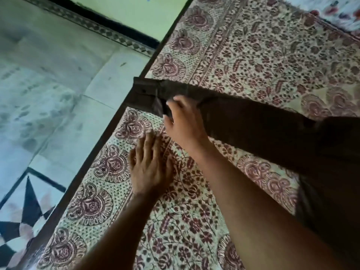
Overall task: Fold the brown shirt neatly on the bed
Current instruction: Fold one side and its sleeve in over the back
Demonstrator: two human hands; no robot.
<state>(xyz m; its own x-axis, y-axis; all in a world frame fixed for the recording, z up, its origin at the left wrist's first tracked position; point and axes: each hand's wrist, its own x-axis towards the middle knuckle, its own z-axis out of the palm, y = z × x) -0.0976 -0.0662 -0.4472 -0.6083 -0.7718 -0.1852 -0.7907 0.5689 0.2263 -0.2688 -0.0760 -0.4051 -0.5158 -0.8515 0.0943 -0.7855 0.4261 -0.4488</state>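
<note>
The brown shirt [272, 133] lies on the bed's patterned sheet [253, 55]. One long sleeve stretches left, and its cuff [144, 94] hangs just past the bed's edge. My right hand [185, 117] rests on the sleeve near the cuff, its fingers lightly curled at the sleeve's lower edge. Whether they pinch the cloth is unclear. My left hand [150, 168] lies flat on the sheet below the sleeve, fingers straight, holding nothing. The shirt's body runs off the right side of the view.
The bed's dark edge [109, 133] runs diagonally from the top middle to the bottom left. Beyond it is a pale tiled floor [48, 84] with a black star pattern [29, 207]. A floral cloth [335, 10] lies at the top right.
</note>
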